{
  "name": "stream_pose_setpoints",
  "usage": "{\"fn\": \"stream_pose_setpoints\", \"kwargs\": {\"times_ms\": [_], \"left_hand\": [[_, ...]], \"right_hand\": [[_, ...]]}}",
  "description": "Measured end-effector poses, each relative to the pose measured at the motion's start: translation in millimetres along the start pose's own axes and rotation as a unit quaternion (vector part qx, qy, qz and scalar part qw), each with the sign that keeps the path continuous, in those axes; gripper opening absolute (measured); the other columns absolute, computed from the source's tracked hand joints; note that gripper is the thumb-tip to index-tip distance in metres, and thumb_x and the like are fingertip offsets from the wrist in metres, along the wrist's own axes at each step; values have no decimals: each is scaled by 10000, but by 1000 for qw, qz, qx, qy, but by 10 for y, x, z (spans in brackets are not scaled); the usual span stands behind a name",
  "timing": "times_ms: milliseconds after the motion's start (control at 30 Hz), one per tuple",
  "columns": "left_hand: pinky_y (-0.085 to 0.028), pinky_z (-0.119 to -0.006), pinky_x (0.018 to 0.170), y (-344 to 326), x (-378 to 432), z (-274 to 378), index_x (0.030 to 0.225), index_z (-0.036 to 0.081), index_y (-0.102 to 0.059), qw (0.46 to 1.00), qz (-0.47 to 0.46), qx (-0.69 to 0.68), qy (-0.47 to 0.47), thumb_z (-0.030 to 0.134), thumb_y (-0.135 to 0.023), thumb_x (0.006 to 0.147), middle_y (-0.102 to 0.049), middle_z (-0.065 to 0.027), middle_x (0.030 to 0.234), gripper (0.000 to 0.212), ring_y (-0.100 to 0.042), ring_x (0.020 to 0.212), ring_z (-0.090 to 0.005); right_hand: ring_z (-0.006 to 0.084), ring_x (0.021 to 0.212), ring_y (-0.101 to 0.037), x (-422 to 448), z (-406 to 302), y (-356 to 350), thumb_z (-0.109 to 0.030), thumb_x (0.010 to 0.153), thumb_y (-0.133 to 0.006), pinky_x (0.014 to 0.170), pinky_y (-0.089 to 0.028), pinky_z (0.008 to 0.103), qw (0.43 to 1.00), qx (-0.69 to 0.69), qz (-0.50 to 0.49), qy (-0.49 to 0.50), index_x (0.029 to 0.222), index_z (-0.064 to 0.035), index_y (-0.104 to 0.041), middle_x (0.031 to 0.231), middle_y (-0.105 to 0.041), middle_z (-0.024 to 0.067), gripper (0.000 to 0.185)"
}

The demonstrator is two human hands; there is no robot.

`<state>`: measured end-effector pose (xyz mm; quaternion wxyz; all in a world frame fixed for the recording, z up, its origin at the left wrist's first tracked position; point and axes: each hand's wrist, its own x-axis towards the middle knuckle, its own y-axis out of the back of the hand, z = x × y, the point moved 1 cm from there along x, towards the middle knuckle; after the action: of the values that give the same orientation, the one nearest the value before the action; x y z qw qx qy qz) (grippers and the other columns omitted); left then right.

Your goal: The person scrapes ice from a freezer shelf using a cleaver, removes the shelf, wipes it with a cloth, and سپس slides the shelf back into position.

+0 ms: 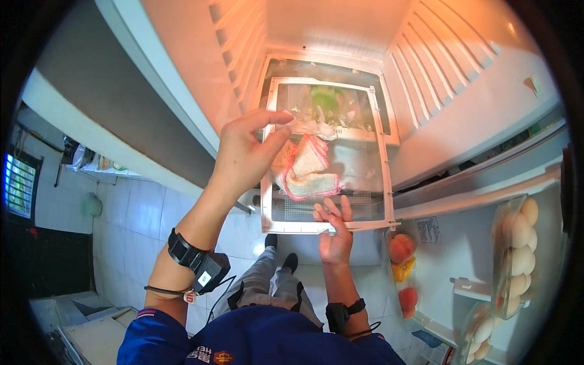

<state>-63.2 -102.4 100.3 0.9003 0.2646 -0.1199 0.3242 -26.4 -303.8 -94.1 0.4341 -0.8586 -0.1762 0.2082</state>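
A glass refrigerator shelf with a white plastic frame (388, 191) is pulled partway out in front of me. My right hand (336, 237) holds its front rim, thumb at the frame and fingers curled at the glass. Over the shelf's left side is my left hand (246, 153), thumb and index fingertip close together. Pale crumpled material (319, 130) lies by those fingertips; whether they pinch it is unclear. Just below it, a folded whitish cloth with pink stitched edging (312, 175) rests on the glass.
Ribbed refrigerator walls (433, 73) flank the shelf. A green thing (327, 98) shows blurred through the glass. The open door (474, 255) on the right carries several eggs (520, 255) and peach-like fruit (401, 248). Another door (123, 100) stands at left, above a tiled floor (137, 219).
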Motion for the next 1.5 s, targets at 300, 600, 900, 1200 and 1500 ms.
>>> {"fn": "stream_pose_setpoints", "kwargs": {"times_ms": [300,600,900,1200,1500], "left_hand": [[-453,-421,901,-215,-998,-289,1216,79,-579,945,-156,252,-137,238,-830,615,-521,-190,1271,670,-535,1124,-335],[-458,-435,800,105,-1668,-78,1061,62,-610,944,-168,193,-211,194,-816,579,-525,-164,1207,540,-551,1015,-316],[-464,-408,818,372,-2980,182,1081,105,-575,934,-198,192,-229,262,-789,613,-495,-152,1231,538,-521,1092,-319],[-455,-415,863,977,-4301,141,1107,106,-564,934,-217,208,-196,280,-758,652,-495,-158,1275,524,-507,1147,-313],[-403,-394,899,2864,-5271,-283,1109,91,-562,954,-134,226,-143,262,-787,602,-475,-152,1309,581,-486,1159,-297]], "right_hand": [[366,1095,-585,-566,171,244,-19,804,-560,956,-476,454,999,-3,-36,20,1400,-97,-368,1262,-535,224,631],[391,1088,-578,-1570,197,183,-27,780,-557,927,-485,467,998,-37,23,54,1443,-76,-295,1254,-537,249,715],[331,1056,-608,-2854,68,650,-57,774,-577,913,-493,420,996,-89,-11,27,1428,-96,-342,1270,-557,201,697],[333,1040,-614,-3958,391,840,-71,750,-606,855,-491,413,986,-152,-39,-62,1426,-94,-346,1220,-588,190,724],[352,984,-649,-4341,1827,65,-21,752,-646,805,-581,441,968,-135,-146,-152,1386,-88,-403,1186,-596,257,683]]}}
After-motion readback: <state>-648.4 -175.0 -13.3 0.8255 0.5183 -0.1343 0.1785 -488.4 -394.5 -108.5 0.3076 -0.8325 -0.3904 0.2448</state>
